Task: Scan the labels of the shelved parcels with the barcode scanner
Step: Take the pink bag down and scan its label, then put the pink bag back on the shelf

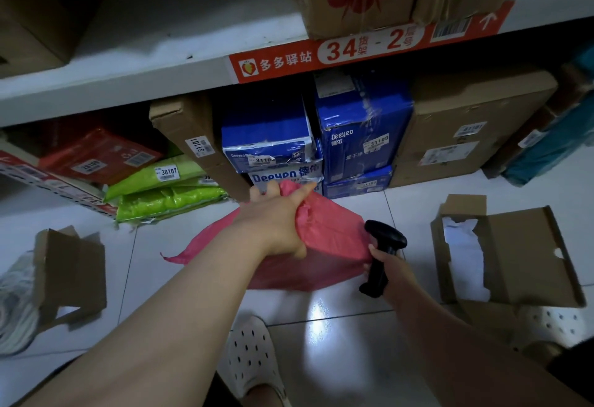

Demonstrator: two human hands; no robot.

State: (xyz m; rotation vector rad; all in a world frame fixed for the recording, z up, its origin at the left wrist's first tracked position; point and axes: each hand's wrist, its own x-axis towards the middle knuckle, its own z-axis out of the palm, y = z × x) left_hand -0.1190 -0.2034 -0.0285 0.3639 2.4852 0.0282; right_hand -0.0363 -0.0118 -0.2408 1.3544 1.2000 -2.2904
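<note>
White holey shoe (254, 358) sits closest, down at the bottom on the shiny white floor (321, 342), and a second one (556, 326) peeks out on the right. Above them two bare arms reach forward. The left hand (276, 223) has its fingers curled tight around the bunched top of a pink plastic parcel (324, 246), which sits low by the floor in front of the bottom shelf. The right hand (385, 265) grips the handle of the black barcode scanner (384, 252) — its head is touching the pink parcel's right side.

Behind the pink parcel stand blue boxes (360, 130) with white number stickers, so the parcel hides part of the lowest ones. Left of them leans a tall brown box (196, 140), then green soft packs (160, 188) and a red box (99, 152). A big brown box (466, 130) sits to the right. The white shelf (128, 62) above carries a red strip (353, 46) reading 34 - 2.

On the floor, a torn open carton (520, 252) lies at the right and another bent carton (70, 271) at the left — both well apart from the hands.
</note>
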